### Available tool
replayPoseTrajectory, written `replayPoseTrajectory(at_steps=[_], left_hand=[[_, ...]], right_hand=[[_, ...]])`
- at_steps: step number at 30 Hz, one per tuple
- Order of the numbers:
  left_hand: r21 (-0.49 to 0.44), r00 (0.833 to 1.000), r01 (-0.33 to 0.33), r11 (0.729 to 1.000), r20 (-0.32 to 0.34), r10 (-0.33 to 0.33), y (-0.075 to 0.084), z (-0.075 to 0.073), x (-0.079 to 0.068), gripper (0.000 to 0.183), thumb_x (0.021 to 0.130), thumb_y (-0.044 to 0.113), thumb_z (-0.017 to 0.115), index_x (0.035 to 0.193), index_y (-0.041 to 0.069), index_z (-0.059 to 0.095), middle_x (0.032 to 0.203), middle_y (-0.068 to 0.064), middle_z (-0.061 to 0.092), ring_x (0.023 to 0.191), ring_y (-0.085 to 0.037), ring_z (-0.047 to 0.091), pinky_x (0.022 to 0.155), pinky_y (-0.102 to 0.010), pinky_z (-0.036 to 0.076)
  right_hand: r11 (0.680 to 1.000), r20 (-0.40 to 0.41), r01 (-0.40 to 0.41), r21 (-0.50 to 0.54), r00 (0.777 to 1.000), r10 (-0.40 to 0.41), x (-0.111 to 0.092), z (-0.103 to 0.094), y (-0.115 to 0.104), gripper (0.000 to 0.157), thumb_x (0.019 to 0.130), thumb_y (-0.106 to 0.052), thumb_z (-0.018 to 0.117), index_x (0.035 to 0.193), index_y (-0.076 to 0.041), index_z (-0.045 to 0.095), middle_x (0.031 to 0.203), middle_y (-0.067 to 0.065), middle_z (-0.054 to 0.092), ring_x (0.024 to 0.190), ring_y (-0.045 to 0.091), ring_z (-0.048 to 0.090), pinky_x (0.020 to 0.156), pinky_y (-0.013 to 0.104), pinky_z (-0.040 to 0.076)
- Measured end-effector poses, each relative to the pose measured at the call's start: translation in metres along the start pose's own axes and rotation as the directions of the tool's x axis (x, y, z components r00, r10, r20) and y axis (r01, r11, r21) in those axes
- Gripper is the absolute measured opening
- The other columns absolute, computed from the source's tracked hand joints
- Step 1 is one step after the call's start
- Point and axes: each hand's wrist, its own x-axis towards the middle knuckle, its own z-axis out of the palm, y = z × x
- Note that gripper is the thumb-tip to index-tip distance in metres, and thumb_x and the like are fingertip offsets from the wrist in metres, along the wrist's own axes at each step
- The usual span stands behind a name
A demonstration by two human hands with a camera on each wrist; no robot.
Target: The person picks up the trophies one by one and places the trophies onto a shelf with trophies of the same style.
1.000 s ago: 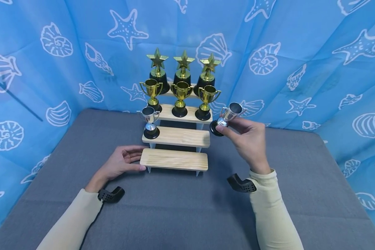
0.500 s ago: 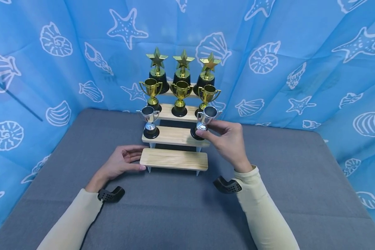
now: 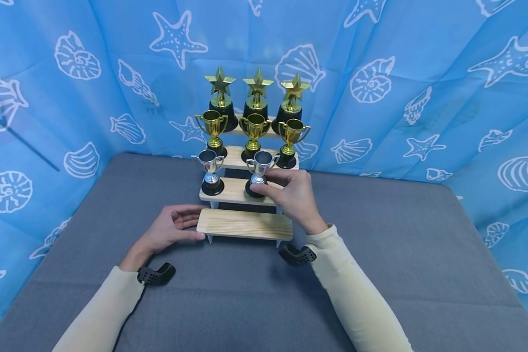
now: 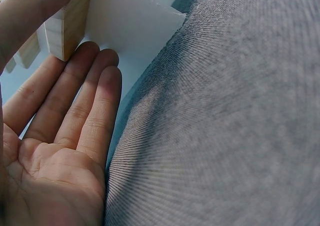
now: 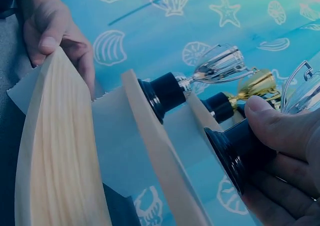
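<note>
My right hand [image 3: 296, 195] pinches a small silver trophy cup [image 3: 262, 162] low down, near its black base [image 5: 237, 146]. That cup is upright over the middle of the second board up [image 3: 235, 188] of a stepped wooden stand. Left of it on the same board stands a matching silver cup [image 3: 210, 164]. At the left end of the lowest board [image 3: 245, 224] is my left hand [image 3: 173, 227], thumb by the front corner and fingers stretched behind. The left wrist view shows those fingers [image 4: 100, 100] nearly straight, fingertips right at the wood, palm bare.
Three gold trophy cups [image 3: 255, 127] line the third board up. Behind them, three gold star trophies [image 3: 257, 90] stand on the top board. Grey cloth [image 3: 400, 234] covers the table, and a blue shell-patterned curtain [image 3: 325, 39] hangs close behind the stand.
My right hand has carried the silver cup leftward from beside the stand, past the second board's right end, to its middle. My left hand has stayed put.
</note>
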Motion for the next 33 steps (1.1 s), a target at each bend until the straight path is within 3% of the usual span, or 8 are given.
replayPoseTrajectory(at_steps=[10, 19, 33], left_hand=[[-0.046, 1.0, -0.002, 0.999, 0.005, 0.002, -0.002, 0.001, 0.001, 0.074, 0.076, -0.011, 0.082, 0.14, -0.017, 0.045, 0.138, -0.021, 0.059, 0.119, -0.018, 0.064, 0.104, -0.035, 0.053], [-0.029, 1.0, 0.0, 1.0, -0.002, 0.0, -0.003, 0.0, 0.002, 0.073, 0.077, -0.011, 0.081, 0.14, -0.017, 0.046, 0.139, -0.024, 0.057, 0.12, -0.017, 0.064, 0.104, -0.034, 0.052], [-0.024, 1.0, 0.004, 1.0, 0.0, -0.004, -0.002, 0.0, 0.002, 0.072, 0.078, -0.012, 0.08, 0.14, -0.018, 0.044, 0.139, -0.029, 0.055, 0.12, -0.017, 0.064, 0.105, -0.033, 0.052]], right_hand=[[0.997, 0.014, -0.051, 0.055, 0.999, 0.051, 0.004, 0.015, 0.007, 0.027, 0.081, -0.007, 0.086, 0.106, 0.002, 0.078, 0.106, 0.012, 0.076, 0.1, 0.021, 0.073, 0.089, 0.028, 0.061], [0.998, -0.019, -0.06, -0.03, 0.998, 0.06, 0.004, 0.022, 0.014, 0.026, 0.08, -0.011, 0.088, 0.102, -0.002, 0.079, 0.102, 0.009, 0.077, 0.089, 0.017, 0.074, 0.079, 0.026, 0.063], [0.993, -0.028, -0.072, -0.09, 0.997, 0.07, 0.006, 0.025, 0.014, 0.028, 0.079, -0.017, 0.089, 0.102, -0.004, 0.08, 0.101, 0.007, 0.077, 0.088, 0.015, 0.074, 0.077, 0.027, 0.063]])
